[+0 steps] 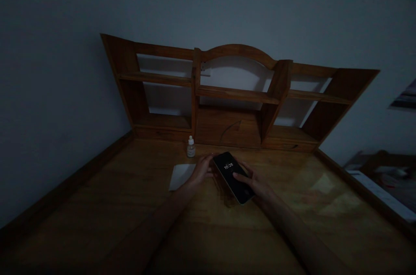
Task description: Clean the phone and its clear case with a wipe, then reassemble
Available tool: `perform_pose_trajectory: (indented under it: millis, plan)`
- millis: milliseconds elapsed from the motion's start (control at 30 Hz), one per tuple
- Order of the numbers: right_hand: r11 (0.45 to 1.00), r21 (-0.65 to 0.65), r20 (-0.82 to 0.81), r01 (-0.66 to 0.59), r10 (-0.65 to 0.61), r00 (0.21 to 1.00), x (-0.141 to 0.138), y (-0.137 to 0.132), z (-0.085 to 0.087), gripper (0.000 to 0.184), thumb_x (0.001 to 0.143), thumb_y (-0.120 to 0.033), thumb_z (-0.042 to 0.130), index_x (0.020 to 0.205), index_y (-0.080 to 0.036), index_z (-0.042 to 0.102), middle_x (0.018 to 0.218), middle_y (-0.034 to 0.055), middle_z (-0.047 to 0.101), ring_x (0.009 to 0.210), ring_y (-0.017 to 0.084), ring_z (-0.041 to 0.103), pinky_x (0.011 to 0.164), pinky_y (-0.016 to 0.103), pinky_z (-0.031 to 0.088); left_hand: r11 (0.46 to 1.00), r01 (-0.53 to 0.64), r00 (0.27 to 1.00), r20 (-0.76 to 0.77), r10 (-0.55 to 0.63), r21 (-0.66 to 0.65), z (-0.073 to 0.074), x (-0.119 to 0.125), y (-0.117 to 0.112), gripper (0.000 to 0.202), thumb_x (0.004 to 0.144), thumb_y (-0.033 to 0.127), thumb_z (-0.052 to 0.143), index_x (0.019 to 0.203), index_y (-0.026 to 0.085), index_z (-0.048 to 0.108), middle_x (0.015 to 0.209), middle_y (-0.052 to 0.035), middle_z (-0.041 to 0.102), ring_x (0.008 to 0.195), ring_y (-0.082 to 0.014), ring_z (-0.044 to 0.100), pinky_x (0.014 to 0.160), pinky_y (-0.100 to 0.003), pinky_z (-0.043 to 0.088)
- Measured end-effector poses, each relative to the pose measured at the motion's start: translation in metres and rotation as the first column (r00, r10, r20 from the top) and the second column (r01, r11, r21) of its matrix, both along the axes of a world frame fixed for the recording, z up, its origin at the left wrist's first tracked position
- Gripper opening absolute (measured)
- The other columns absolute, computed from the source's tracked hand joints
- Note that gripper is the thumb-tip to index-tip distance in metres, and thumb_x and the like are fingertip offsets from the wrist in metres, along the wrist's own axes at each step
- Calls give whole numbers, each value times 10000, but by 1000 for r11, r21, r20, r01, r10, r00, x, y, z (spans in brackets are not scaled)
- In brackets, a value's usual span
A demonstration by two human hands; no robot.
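Note:
A dark smartphone (pixel 231 179) is held tilted above the wooden desk, its screen lit with the time 10:28. My right hand (pixel 251 181) grips its lower right side, the thumb lying across the screen and the fingers partly hidden behind. At the phone's upper left edge, my left hand (pixel 203 168) has its fingers curled against the corner; some fingertips are hard to make out in the dim light. Under and beside my left wrist lies a flat white sheet, perhaps paper (pixel 180 176). Just beyond it stands a small clear dropper bottle (pixel 191 149) with a white cap, upright.
A wooden shelf unit (pixel 237 93) with several compartments runs along the back of the desk (pixel 208 240). Raised wooden edges border the desk on both sides. A wall socket (pixel 204 69) shows behind the shelf. Beyond the right edge are a white surface (pixel 383 192) and dim clutter.

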State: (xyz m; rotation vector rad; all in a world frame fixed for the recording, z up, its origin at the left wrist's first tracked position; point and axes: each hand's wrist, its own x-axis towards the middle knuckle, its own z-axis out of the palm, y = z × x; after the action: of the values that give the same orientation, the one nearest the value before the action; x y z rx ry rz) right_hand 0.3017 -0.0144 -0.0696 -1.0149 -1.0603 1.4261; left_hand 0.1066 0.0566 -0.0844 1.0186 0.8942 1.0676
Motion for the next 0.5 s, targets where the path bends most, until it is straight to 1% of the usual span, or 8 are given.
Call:
perform_pose_trajectory:
  millis: [100, 200, 300, 367, 433, 500]
  plan:
    - [1000, -4, 42, -16, 16, 999, 1, 0, -1, 664, 697, -242, 849, 1314, -262, 606, 1289, 75, 674, 1066, 236, 684, 881, 346, 542, 1000, 19, 1000, 7, -19, -1, -2, 0, 1, 405, 822, 444, 605, 1098, 159, 683, 1098, -132, 705, 846, -246, 697, 709, -357, 561]
    - [1000, -3, 38, -10, 10, 999, 2, 2, -4, 647, 692, -235, 848, 1298, -265, 625, 1277, 69, 683, 1059, 238, 688, 880, 349, 539, 1000, 14, 1000, 14, -13, -22, 0, 0, 0, 379, 818, 409, 643, 1085, 143, 690, 1128, -150, 694, 836, -240, 698, 701, -347, 556]
    - [999, -6, 25, 33, -33, 999, 4, 5, -7, 657, 679, -238, 854, 1296, -257, 629, 1232, 70, 706, 1010, 241, 705, 858, 358, 547, 998, 45, 998, 42, -43, -47, 2, 1, -1, 395, 839, 410, 656, 1124, 137, 674, 1127, -157, 691, 799, -237, 699, 698, -366, 562]
    - [996, -31, 36, 80, -79, 996, 5, 8, -8, 676, 669, -258, 863, 1301, -247, 624, 1180, 75, 728, 955, 241, 719, 827, 359, 554, 996, 78, 996, 56, -76, -35, 3, 2, -3, 394, 865, 408, 643, 1148, 135, 662, 1125, -157, 692, 785, -229, 698, 709, -369, 564]
    - [991, -61, 54, 116, -112, 992, 7, 9, -8, 685, 665, -283, 867, 1303, -240, 623, 1132, 79, 744, 902, 245, 727, 793, 362, 558, 996, 89, 994, 60, -88, -26, 4, 4, -4, 360, 885, 366, 635, 1158, 132, 654, 1126, -155, 694, 791, -218, 698, 732, -360, 564]
    - [990, -70, 68, 123, -119, 991, 9, 10, -7, 674, 657, -294, 871, 1287, -243, 638, 1122, 82, 746, 889, 253, 728, 783, 369, 558, 996, 79, 996, 54, -77, -34, 4, 5, -5, 316, 890, 298, 634, 1156, 127, 651, 1137, -160, 694, 804, -212, 699, 758, -355, 562]
